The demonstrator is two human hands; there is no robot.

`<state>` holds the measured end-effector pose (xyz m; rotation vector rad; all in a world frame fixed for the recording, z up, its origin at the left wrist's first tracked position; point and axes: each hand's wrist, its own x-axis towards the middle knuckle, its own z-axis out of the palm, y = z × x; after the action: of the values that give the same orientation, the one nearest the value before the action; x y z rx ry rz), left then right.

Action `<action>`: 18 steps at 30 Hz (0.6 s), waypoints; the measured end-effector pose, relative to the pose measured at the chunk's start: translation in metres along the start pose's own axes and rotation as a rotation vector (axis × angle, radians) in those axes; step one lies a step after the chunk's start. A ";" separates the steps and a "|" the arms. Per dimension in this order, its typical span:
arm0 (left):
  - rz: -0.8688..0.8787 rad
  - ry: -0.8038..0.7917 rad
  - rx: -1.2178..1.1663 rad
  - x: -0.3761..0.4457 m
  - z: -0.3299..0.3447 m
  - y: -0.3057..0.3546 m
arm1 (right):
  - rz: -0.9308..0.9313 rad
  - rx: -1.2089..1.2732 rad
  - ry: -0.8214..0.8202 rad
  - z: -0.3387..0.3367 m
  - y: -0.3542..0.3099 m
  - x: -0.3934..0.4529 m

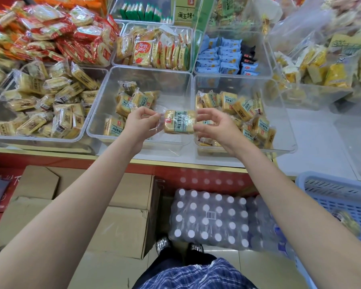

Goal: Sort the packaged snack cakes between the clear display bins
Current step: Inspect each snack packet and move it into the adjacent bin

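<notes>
A packaged snack cake [179, 122] in clear wrap with a light blue label is held between both hands above the gap between two clear bins. My left hand [141, 120] pinches its left wrapper end. My right hand [213, 124] pinches the right end. Under the left hand, the middle clear bin [104, 105] holds a few of the same cakes at its back and left. Beside it, the right clear bin [283, 113] holds several more cakes piled together.
A left bin [75, 138] is full of yellow cakes with brown labels. Behind stand bins of orange-labelled packs [154, 51] and blue packs [221, 57]. Below the counter edge are cardboard boxes [117, 222], a wrapped pack of bottles [208, 220] and a blue basket [338, 197].
</notes>
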<state>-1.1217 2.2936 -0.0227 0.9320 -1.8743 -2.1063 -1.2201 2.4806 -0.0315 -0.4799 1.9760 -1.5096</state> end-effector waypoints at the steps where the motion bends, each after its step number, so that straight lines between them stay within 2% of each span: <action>1: -0.009 0.008 -0.014 0.001 -0.002 -0.001 | 0.014 0.028 0.024 -0.001 0.001 0.001; 7: -0.024 -0.036 -0.054 0.002 -0.002 0.001 | 0.096 0.203 0.039 0.005 -0.004 -0.002; 11: -0.027 -0.043 -0.031 0.003 -0.002 0.002 | 0.097 0.228 0.094 0.004 -0.005 -0.002; 14: -0.036 -0.049 0.002 0.005 -0.002 0.001 | 0.096 0.236 0.255 -0.002 -0.007 0.001; 18: -0.039 -0.011 0.181 0.011 -0.002 -0.008 | 0.158 0.398 0.658 -0.025 -0.007 0.019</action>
<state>-1.1266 2.2878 -0.0343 1.0029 -2.0970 -1.9925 -1.2516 2.4851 -0.0251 0.3824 2.0120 -2.0626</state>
